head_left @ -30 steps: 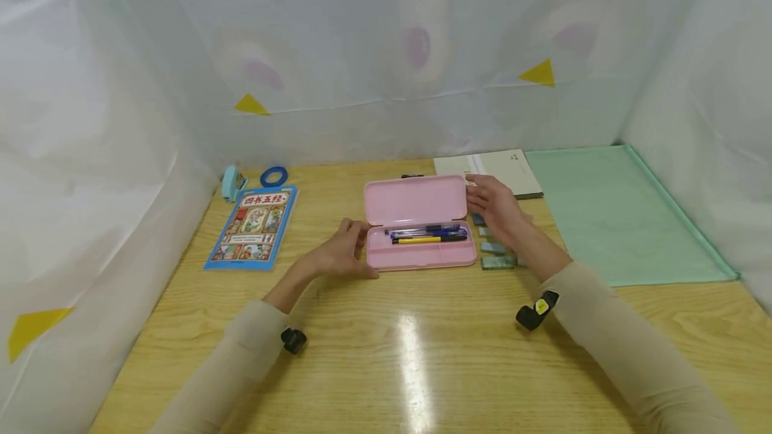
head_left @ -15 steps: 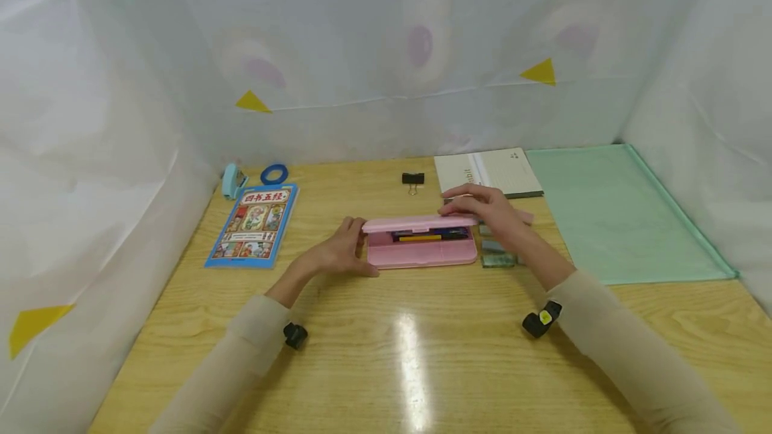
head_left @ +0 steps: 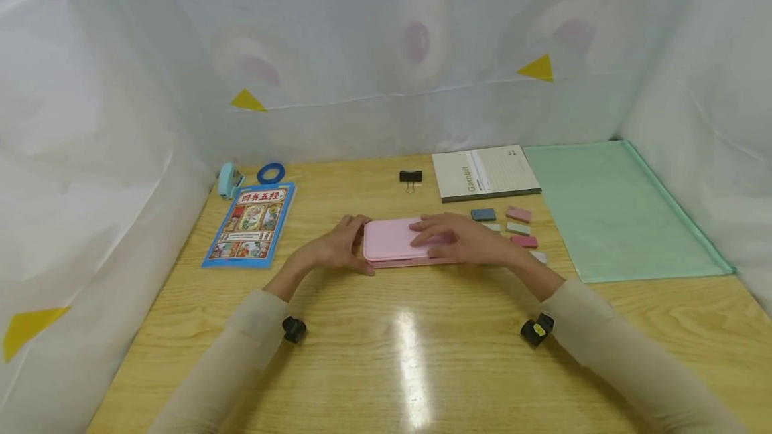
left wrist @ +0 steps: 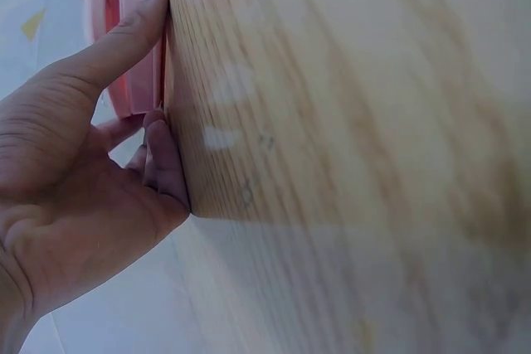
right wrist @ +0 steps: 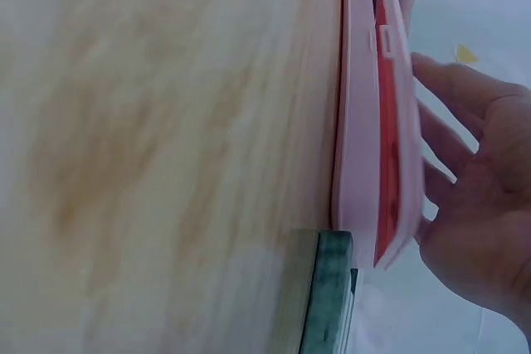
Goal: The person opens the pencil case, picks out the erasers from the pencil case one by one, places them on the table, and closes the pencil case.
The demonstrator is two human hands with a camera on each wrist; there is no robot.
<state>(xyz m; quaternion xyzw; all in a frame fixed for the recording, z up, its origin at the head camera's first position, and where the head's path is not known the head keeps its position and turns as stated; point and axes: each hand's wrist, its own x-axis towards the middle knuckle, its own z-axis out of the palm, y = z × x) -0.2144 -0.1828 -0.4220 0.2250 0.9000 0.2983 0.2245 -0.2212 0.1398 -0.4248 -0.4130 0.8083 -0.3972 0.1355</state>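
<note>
A pink pencil case (head_left: 392, 240) lies on the wooden table, its lid lowered almost flat. In the right wrist view a narrow gap shows between the lid (right wrist: 406, 122) and the base (right wrist: 358, 130). The left hand (head_left: 338, 246) grips the case's left end, thumb (left wrist: 133, 39) along the front side and fingers round the end. Spread over the right part of the lid, the right hand (head_left: 467, 238) touches it from above with extended fingers. The case's contents are hidden under the lid.
Right of the case lie several small blocks, among them a blue one (head_left: 482, 214) and a red one (head_left: 524, 242). Behind are a notebook (head_left: 488, 173) and a binder clip (head_left: 411, 177). A green mat (head_left: 633, 213) lies right; a book (head_left: 250, 225), blue tape roll (head_left: 271, 173) and stapler (head_left: 229, 181) stand left.
The pencil case's lid has swung down from upright to nearly closed. The right hand has come forward and left with it, onto its top. The left hand has stayed at the left end.
</note>
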